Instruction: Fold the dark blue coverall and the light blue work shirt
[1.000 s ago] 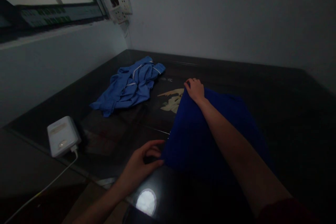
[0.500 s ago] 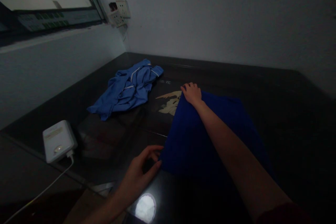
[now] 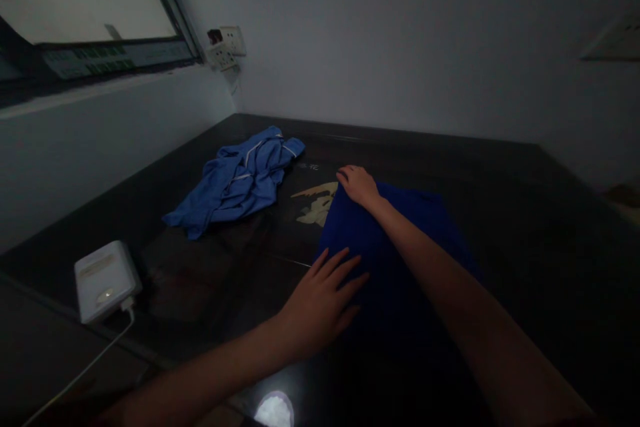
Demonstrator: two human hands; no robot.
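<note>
A dark blue cloth (image 3: 400, 247) lies folded on the dark glossy table (image 3: 525, 213) in front of me. My left hand (image 3: 323, 303) rests flat on its near left part, fingers stretched out and spread. My right hand (image 3: 356, 185) is at the cloth's far left corner, fingers curled down on the fabric; whether it pinches the cloth I cannot tell for sure. A lighter blue garment with white piping (image 3: 240, 177) lies crumpled further left, apart from both hands.
A white charger box (image 3: 103, 279) with a white cable (image 3: 75, 377) sits near the table's left front edge. Wall sockets (image 3: 225, 47) hang in the corner under a window ledge. A pale picture (image 3: 315, 203) shows in the tabletop beside the cloth. A light spot (image 3: 273, 408) reflects near me.
My left hand let go of the cloth's near left corner and moved right onto the cloth, now lying flat. The right hand stays at the far corner. The view tilted slightly.
</note>
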